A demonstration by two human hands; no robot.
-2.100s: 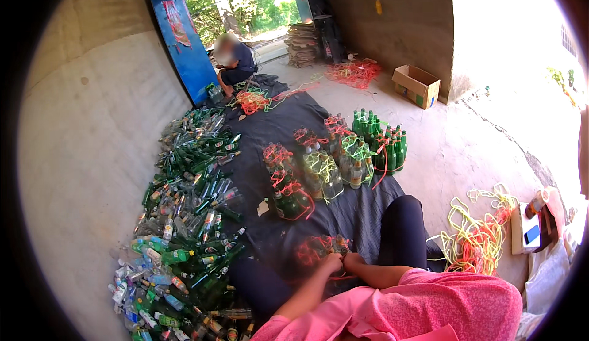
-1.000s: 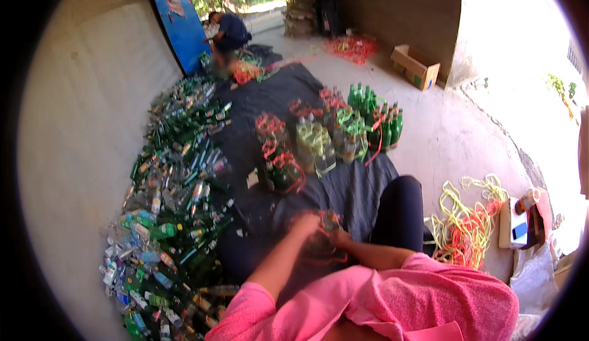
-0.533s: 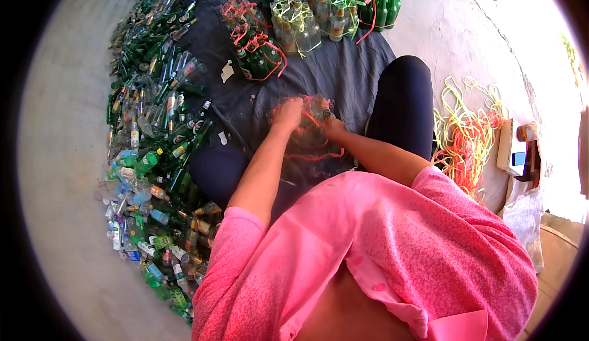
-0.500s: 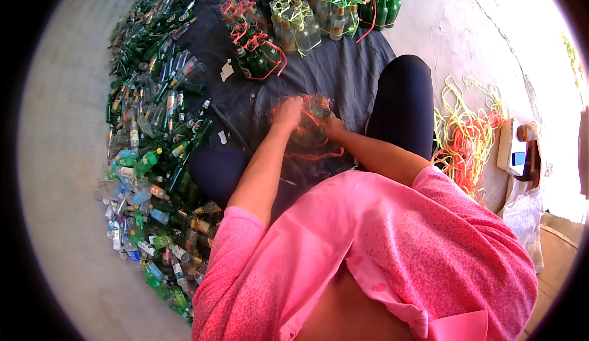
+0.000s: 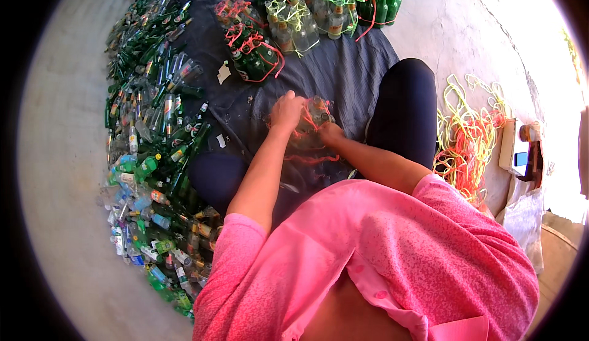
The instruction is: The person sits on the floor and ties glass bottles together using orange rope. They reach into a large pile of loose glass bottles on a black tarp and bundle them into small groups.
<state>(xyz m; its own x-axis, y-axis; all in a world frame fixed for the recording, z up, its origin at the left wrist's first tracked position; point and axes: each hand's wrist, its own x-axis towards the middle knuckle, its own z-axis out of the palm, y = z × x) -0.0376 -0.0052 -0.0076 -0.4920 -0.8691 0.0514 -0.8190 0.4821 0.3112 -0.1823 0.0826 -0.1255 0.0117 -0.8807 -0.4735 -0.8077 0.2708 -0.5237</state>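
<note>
I sit on a dark cloth point(image 5: 350, 74) with my legs spread. My left hand point(image 5: 286, 109) and my right hand point(image 5: 330, 134) are close together over a small cluster of clear glass bottles point(image 5: 318, 113) between my knees. Red string point(image 5: 310, 156) runs around the bottles and hangs below my hands. Both hands have their fingers closed on the string and the bottle cluster. My pink sleeves fill the lower part of the view.
A long heap of loose green and clear bottles point(image 5: 147, 145) lies to my left. Tied bottle bundles point(image 5: 288, 19) stand ahead on the cloth. A tangle of yellow and orange strings point(image 5: 469, 135) lies to my right, beside a small white device point(image 5: 512, 148).
The view has tilted down from the yard and the far person to my lap. My hands stay together on the string-wrapped bottles, working at the same spot.
</note>
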